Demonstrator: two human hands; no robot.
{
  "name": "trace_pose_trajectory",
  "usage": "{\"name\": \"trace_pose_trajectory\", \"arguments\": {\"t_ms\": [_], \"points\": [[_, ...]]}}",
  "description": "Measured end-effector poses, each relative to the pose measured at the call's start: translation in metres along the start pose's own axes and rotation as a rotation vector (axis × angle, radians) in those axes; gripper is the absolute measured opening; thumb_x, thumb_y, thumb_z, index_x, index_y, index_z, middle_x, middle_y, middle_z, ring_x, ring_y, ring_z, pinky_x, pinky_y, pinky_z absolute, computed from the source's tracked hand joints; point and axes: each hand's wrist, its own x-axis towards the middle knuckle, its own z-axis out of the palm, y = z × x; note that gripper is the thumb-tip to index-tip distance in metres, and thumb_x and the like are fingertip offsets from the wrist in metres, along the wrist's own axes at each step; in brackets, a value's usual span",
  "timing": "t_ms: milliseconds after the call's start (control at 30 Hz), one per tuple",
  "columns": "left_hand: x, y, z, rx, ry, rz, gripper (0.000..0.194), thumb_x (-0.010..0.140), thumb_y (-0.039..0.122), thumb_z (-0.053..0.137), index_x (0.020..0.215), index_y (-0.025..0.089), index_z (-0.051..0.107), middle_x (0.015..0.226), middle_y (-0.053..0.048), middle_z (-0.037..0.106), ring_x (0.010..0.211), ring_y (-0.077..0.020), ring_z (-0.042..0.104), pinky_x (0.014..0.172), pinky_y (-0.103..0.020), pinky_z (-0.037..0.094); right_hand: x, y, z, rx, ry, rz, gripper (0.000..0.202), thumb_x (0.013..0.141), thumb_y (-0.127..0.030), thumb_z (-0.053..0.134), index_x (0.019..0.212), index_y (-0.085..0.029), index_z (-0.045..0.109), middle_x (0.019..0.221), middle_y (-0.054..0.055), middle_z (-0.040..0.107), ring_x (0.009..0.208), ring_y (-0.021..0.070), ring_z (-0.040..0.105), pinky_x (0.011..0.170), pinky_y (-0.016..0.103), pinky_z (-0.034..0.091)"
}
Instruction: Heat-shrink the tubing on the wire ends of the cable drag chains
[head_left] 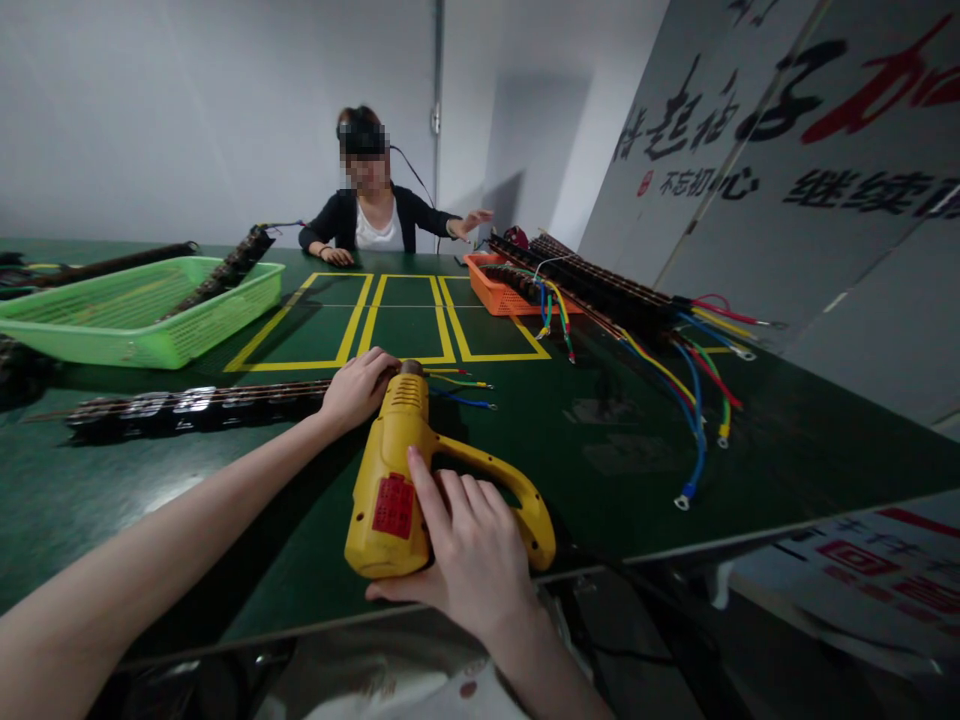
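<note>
My right hand (480, 540) grips a yellow heat gun (391, 460) around the rear of its body, index finger along the side and thumb underneath. Its loop handle points right, and the metal nozzle faces away from me. Just left of the nozzle, my left hand (361, 388) is closed on the wire end of a long black cable bundle (202, 408), its fingertips partly hidden. The bundle lies across the green table to the left. Yellow and blue wires with ring terminals (469, 392) stick out to the right, past the nozzle.
A green basket (172, 345) with a cable bundle stands at left. An orange basket (491, 292) sits at back right, beside several stacked bundles (607, 285) with coloured wires. A co-worker (367, 200) sits opposite, one hand raised. Yellow tape (352, 320) marks the table (600, 520).
</note>
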Motion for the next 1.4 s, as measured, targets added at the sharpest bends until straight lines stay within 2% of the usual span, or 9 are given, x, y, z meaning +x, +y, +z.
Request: {"name": "trace_pose_trajectory", "arguments": {"t_ms": [333, 567, 833, 1033, 1267, 1400], "points": [[0.000, 0.000, 0.002, 0.011, 0.042, 0.019, 0.028, 0.096, 0.029, 0.031, 0.103, 0.019, 0.056, 0.099, -0.007, 0.059, 0.093, -0.0219, 0.057, 0.079, -0.034, 0.046, -0.006, 0.023, -0.007, 0.081, -0.022, 0.028, 0.116, 0.061, -0.089, 0.048, 0.148, -0.015, 0.027, 0.097, 0.007, 0.061, 0.083, 0.0241, 0.056, 0.073, 0.039, 0.040], [0.000, 0.001, 0.001, 0.005, 0.031, 0.006, 0.026, 0.095, 0.028, 0.033, 0.103, 0.020, 0.056, 0.102, -0.008, 0.060, 0.093, -0.0215, 0.058, 0.080, -0.034, 0.046, -0.008, 0.037, -0.010, 0.055, -0.021, 0.060, 0.118, 0.058, -0.090, 0.049, 0.145, -0.011, 0.035, 0.099, 0.009, 0.063, 0.087, 0.0259, 0.058, 0.076, 0.040, 0.041], [0.000, 0.001, 0.001, -0.014, 0.029, 0.027, 0.026, 0.095, 0.028, 0.032, 0.104, 0.020, 0.055, 0.103, -0.007, 0.060, 0.097, -0.0222, 0.058, 0.083, -0.036, 0.047, -0.007, 0.049, -0.009, -0.023, 0.031, 0.091, 0.117, 0.058, -0.088, 0.053, 0.144, -0.010, 0.035, 0.096, 0.010, 0.064, 0.085, 0.0263, 0.060, 0.075, 0.039, 0.042], [0.000, 0.004, 0.000, -0.052, 0.049, 0.014, 0.027, 0.096, 0.030, 0.032, 0.104, 0.020, 0.055, 0.104, -0.007, 0.060, 0.095, -0.0211, 0.059, 0.081, -0.035, 0.047, -0.012, 0.046, -0.012, 0.001, 0.069, 0.020, 0.112, 0.064, -0.087, 0.050, 0.142, -0.008, 0.037, 0.091, 0.009, 0.063, 0.080, 0.0260, 0.060, 0.071, 0.038, 0.042], [-0.001, 0.000, 0.002, -0.195, 0.061, 0.004, 0.030, 0.095, 0.027, 0.028, 0.104, 0.020, 0.055, 0.104, -0.007, 0.059, 0.099, -0.0201, 0.057, 0.088, -0.035, 0.047, -0.023, 0.024, -0.021, 0.169, -0.025, -0.114, 0.108, 0.064, -0.082, 0.055, 0.145, -0.013, 0.033, 0.100, 0.008, 0.064, 0.083, 0.0251, 0.060, 0.074, 0.038, 0.044], [0.000, -0.004, 0.003, -0.317, 0.115, -0.029, 0.029, 0.093, 0.023, 0.028, 0.104, 0.019, 0.054, 0.100, -0.007, 0.058, 0.095, -0.0183, 0.058, 0.086, -0.034, 0.048, -0.021, 0.017, -0.023, 0.245, -0.140, -0.113, 0.113, 0.061, -0.083, 0.058, 0.146, -0.014, 0.031, 0.101, 0.009, 0.064, 0.086, 0.0271, 0.060, 0.077, 0.041, 0.047]]}}
